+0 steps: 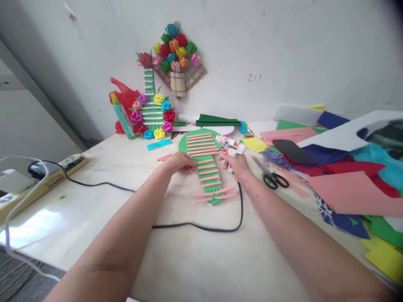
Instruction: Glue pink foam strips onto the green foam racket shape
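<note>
A green paper cutout [193, 161] with a round body and a long neck lies flat on the table, crossed by several pink paper sticks [208, 167]. My left hand [183, 162] rests at its left edge, fingers curled together; whatever they pinch is hidden. My right hand [237, 164] is wrapped round a white patterned hot glue gun [232, 146], whose nozzle points left over the round body's right side. Two longer pink sticks lie across the lower end of the neck. Left of my left hand are loose pink sticks [164, 157].
Black-handled scissors [274, 179], a phone [294, 152] and coloured paper [355, 191] spread to the right. A flower-trimmed guitar craft [153, 111] and a glue bottle [125, 120] stand behind. A black cord [201, 227] crosses the table; a power strip [52, 180] sits left.
</note>
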`<state>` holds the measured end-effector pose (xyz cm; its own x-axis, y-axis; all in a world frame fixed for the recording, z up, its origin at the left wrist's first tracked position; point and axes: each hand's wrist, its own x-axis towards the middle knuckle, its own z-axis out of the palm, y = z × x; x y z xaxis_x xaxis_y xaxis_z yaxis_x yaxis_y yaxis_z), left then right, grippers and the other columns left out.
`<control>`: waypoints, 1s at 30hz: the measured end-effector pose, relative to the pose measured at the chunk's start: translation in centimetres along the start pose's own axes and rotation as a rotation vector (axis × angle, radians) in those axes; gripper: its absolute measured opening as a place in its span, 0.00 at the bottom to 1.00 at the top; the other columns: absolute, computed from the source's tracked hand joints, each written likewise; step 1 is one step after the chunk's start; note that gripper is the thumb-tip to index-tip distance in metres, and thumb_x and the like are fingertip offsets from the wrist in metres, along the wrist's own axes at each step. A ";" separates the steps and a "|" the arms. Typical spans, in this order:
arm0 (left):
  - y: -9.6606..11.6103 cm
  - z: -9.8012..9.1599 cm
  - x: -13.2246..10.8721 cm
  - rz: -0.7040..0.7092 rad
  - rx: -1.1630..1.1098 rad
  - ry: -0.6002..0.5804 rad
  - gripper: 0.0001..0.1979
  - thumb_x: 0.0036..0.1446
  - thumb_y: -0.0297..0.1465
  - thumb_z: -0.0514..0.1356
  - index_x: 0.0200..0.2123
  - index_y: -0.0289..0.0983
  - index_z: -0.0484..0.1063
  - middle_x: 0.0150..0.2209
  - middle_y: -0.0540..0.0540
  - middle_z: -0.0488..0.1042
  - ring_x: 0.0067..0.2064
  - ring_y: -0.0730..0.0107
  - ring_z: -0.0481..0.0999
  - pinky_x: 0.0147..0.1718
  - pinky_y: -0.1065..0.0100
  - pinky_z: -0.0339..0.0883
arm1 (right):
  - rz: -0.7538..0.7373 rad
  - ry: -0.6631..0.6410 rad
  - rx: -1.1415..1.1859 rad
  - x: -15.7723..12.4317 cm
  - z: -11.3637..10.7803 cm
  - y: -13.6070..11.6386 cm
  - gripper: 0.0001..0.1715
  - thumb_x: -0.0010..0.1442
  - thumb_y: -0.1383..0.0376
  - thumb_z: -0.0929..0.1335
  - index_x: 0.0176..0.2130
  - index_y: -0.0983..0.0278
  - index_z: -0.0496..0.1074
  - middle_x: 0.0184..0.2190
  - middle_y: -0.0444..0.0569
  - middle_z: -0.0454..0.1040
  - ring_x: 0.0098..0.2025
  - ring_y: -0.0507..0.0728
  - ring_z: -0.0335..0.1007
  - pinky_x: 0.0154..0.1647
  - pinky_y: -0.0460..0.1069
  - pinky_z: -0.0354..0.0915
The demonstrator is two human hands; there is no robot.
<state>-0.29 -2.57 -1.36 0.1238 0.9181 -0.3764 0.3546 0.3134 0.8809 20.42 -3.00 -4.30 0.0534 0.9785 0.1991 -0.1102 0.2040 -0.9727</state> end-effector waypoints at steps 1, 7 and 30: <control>0.0 0.0 0.0 0.007 -0.002 -0.012 0.13 0.32 0.30 0.69 0.23 0.30 0.73 0.18 0.46 0.72 0.20 0.74 0.71 0.23 0.72 0.67 | -0.003 -0.014 -0.004 0.0 0.0 0.0 0.19 0.40 0.60 0.71 0.33 0.68 0.69 0.19 0.43 0.72 0.12 0.46 0.57 0.11 0.42 0.52; 0.3 0.2 -0.2 0.011 0.029 0.022 0.14 0.30 0.31 0.70 0.22 0.30 0.72 0.17 0.46 0.72 0.20 0.73 0.71 0.23 0.71 0.67 | -0.022 -0.060 -0.028 -0.2 0.1 0.0 0.19 0.42 0.59 0.70 0.34 0.68 0.70 0.23 0.45 0.74 0.11 0.47 0.57 0.11 0.44 0.53; 0.0 0.5 0.5 0.003 -0.015 0.040 0.17 0.26 0.32 0.71 0.22 0.30 0.72 0.18 0.45 0.73 0.21 0.73 0.72 0.25 0.71 0.69 | -0.014 -0.197 -0.196 0.3 0.1 0.3 0.13 0.44 0.60 0.69 0.30 0.67 0.72 0.12 0.40 0.67 0.11 0.48 0.57 0.15 0.44 0.55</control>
<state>0.22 -2.23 -1.71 0.0873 0.9279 -0.3624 0.3408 0.3140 0.8861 20.28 -2.68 -4.51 -0.1422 0.9666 0.2130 0.0842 0.2262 -0.9704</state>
